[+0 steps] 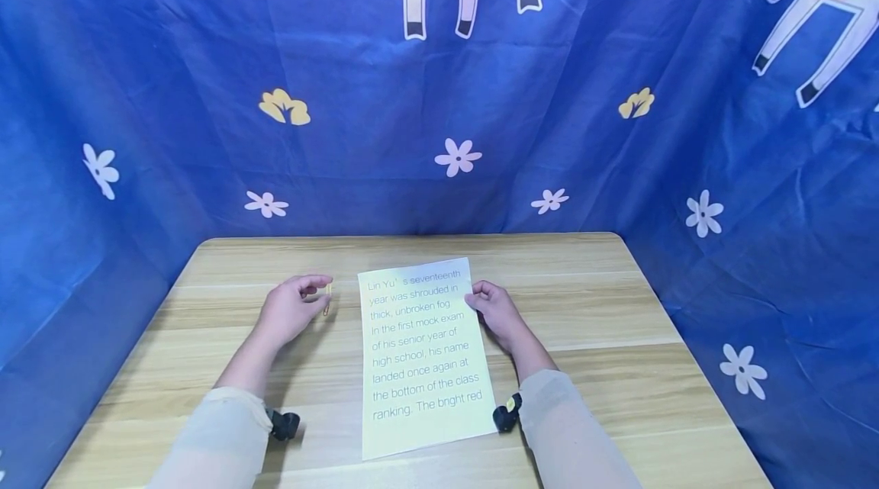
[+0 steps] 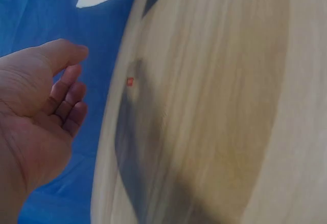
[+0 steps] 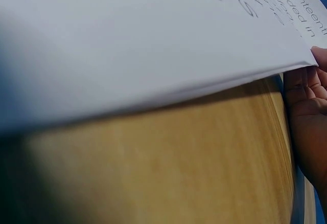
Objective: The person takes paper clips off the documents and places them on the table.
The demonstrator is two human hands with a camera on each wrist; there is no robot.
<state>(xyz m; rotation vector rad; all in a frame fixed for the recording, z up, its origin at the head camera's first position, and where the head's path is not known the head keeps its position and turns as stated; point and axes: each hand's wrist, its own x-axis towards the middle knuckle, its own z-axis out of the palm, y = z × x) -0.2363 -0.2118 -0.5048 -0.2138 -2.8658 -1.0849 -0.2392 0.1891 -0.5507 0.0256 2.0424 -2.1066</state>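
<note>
A person sits at a wooden bench (image 1: 584, 306) with a printed sheet of paper (image 1: 422, 355) lying lengthwise in front of them, its text facing the reader. The right hand (image 1: 496, 311) rests at the paper's right edge near the top, its grip closed on that edge with the fingers (image 3: 306, 83) curled beneath and the edge lifted slightly off the wood, seemingly to steady the sheet. Just left of the paper's top corner, the left hand (image 1: 291, 307) pinches a small gold paper clip (image 1: 328, 298) between thumb and fingertips, held upright above the bench and close to the sheet's edge, as if kept ready beside it. The left wrist view shows only the curled fingers (image 2: 66, 98), not the clip. Behind the paper, a blue cloth (image 1: 206, 54) printed with flowers hangs as a backdrop.
</note>
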